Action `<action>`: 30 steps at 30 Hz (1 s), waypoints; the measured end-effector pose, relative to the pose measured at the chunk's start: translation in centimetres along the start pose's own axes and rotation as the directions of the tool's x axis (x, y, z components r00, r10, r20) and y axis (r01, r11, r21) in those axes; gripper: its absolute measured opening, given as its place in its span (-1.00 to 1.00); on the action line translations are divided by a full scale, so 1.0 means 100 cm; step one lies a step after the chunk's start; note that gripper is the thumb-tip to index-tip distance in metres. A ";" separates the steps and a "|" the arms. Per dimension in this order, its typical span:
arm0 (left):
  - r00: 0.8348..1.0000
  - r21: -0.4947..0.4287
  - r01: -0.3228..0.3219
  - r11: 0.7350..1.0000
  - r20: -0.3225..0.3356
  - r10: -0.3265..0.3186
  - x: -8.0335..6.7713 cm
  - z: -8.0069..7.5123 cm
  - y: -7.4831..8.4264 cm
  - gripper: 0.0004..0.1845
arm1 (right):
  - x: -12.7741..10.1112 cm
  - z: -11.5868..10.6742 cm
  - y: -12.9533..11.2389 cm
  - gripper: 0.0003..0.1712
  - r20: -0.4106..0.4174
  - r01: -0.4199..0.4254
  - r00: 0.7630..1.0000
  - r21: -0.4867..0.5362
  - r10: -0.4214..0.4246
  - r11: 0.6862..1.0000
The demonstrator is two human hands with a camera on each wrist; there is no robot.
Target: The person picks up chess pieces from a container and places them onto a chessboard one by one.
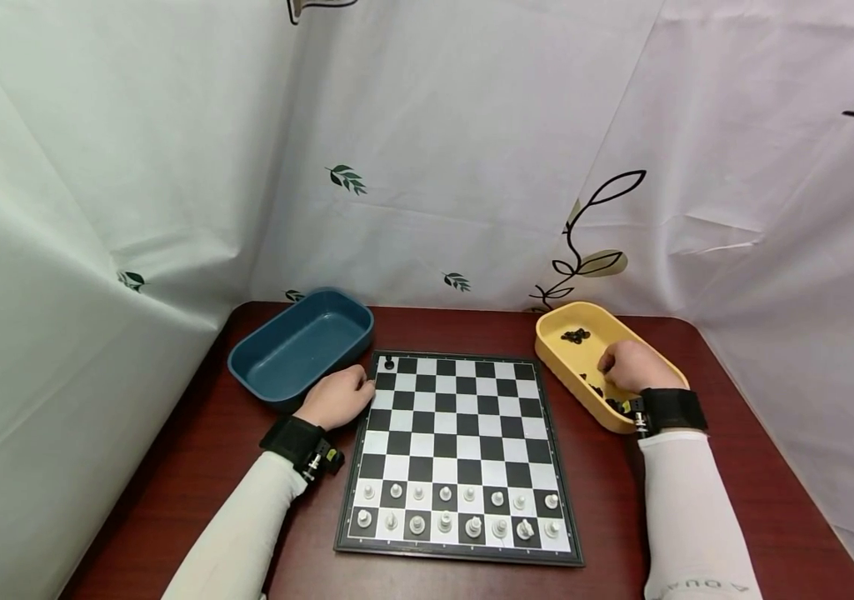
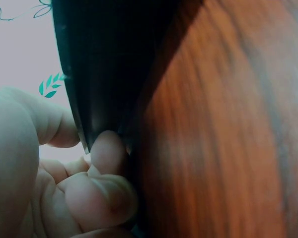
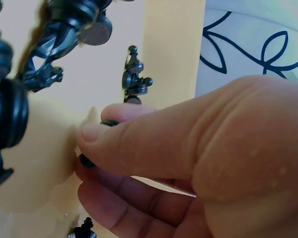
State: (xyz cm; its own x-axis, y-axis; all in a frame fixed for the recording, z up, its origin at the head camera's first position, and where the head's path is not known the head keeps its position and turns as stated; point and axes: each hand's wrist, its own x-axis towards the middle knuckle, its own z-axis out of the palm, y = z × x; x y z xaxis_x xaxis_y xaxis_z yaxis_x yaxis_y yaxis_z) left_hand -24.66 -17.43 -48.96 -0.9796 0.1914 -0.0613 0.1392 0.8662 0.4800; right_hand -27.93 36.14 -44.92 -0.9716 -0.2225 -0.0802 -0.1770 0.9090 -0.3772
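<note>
My left hand [image 1: 337, 397] is at the left edge of the chessboard [image 1: 466, 424]. In the left wrist view, curled fingertips [image 2: 109, 148] meet the board's dark side while another finger lies at its upper edge. Inside the yellow tray [image 1: 556, 354], my right hand [image 1: 634, 367] pinches a small black chess piece [image 3: 87, 161], mostly covered by thumb and fingers. Other black chess pieces [image 3: 134, 74] lie in the tray around that hand. One black chess piece [image 1: 389, 363] stands on the board's far left corner square.
Two rows of white chess pieces [image 1: 445, 522] stand along the board's near side. Left of the board is a blue tray [image 1: 299, 346] with a bare floor. White patterned cloth [image 1: 427, 167] hangs behind the dark red table [image 1: 441, 327].
</note>
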 end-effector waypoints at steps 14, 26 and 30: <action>1.000 0.003 -0.003 1.000 0.002 0.003 -0.001 0.001 -0.001 -0.72 | 0.000 -0.006 -0.005 -0.78 -0.179 -0.003 0.984 -0.031 -0.003 1.000; 1.000 -0.001 -0.009 1.000 -0.006 0.009 0.001 0.001 -0.002 -0.70 | -0.001 -0.013 -0.026 -0.76 -0.355 0.041 0.934 -0.009 -0.042 0.999; 1.000 -0.011 -0.021 1.000 -0.006 0.021 0.001 0.002 -0.004 -0.70 | -0.002 -0.015 -0.029 -0.77 -0.411 0.090 0.907 -0.032 -0.095 0.995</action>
State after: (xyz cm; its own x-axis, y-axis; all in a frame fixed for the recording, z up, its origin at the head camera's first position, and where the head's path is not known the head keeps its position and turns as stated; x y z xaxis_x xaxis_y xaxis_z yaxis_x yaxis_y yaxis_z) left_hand -24.83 -17.67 -49.33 -0.9773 0.2070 -0.0459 0.1584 0.8568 0.4908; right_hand -27.46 34.05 -42.42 -0.9285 -0.1436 0.3424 -0.2689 0.8959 -0.3537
